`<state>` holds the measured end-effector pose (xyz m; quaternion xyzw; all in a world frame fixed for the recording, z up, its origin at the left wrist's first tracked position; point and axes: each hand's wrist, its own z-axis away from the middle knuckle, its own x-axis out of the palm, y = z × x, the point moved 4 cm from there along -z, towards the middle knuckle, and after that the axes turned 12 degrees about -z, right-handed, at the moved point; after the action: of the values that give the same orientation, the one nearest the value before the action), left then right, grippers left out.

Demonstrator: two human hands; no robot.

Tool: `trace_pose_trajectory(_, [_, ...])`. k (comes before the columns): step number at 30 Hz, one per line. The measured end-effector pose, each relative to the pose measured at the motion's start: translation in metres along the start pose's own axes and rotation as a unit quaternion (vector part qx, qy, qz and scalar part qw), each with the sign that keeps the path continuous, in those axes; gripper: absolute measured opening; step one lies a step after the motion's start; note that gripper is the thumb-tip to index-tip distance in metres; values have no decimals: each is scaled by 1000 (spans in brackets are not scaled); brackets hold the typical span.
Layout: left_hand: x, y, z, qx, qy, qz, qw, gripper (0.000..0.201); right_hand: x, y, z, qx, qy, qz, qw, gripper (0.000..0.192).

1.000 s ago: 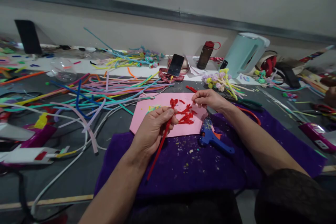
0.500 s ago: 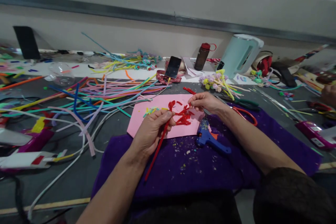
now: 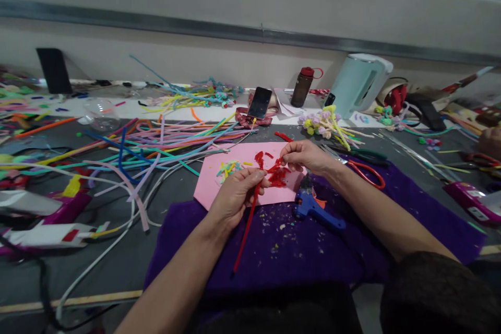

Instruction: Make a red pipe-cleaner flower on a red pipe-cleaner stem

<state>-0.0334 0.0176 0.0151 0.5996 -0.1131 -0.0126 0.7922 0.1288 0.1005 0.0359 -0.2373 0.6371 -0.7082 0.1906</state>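
1. the left hand (image 3: 235, 195) pinches a red pipe cleaner (image 3: 247, 224) between thumb and fingers; its stem runs toward 7 o'clock over the purple cloth (image 3: 313, 250).
2. the right hand (image 3: 305, 155), fingertips pressed together, pinches a piece from the pile of red pieces (image 3: 278, 175) on the pink sheet (image 3: 235, 154).
3. a blue glue gun (image 3: 313, 207) lies at 4 o'clock of the pile, near it.
4. orange-handled scissors (image 3: 366, 172) lie at 3 o'clock of the right hand.

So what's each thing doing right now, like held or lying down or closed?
Left hand: shut on red stem.
Red stem: held, slanting down over purple cloth.
Right hand: pinching red pieces.
Red pieces: piled on pink paper.
Glue gun: lying down.
Bottle: upright, capped.
Phone: propped, screen dark.
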Motion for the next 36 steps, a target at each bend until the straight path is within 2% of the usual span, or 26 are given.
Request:
trace_pose_trajectory(6, [2,-5,-3,-7,13,3,1000,26,31,-9,14,-8,-28,-8,1000,9])
trace_pose_trajectory(13, [3,-6,-2,-2,14,23,1000,25,48,-9,21,-34,-15,16,999,9])
trace_pose_trajectory(17, [3,-7,-3,-4,-32,63,998,22,52,-13,23,-129,-26,71,989,8])
trace_pose_trajectory(21, [4,-7,-2,-23,-58,83,995,19,53,-21,28,-256,-11,212,943,8])
trace_pose_trajectory(24, [5,-6,0,-35,-59,81,994,17,55,-22,30,-288,-28,241,927,11])
trace_pose_trajectory(27, [5,-3,1,-27,-53,68,996,16,53,-20,27,-258,-24,200,945,11])
trace_pose_trajectory(31, [4,1,2,-1,-32,40,999,19,43,-11,20,-114,5,59,992,21])
trace_pose_trajectory(33, [3,2,2,12,-14,29,999,21,41,-8,19,-65,1,1,998,20])
trace_pose_trajectory(36, [1,2,3,15,16,8,1000,23,44,-7,19,-38,-18,-39,998,19])
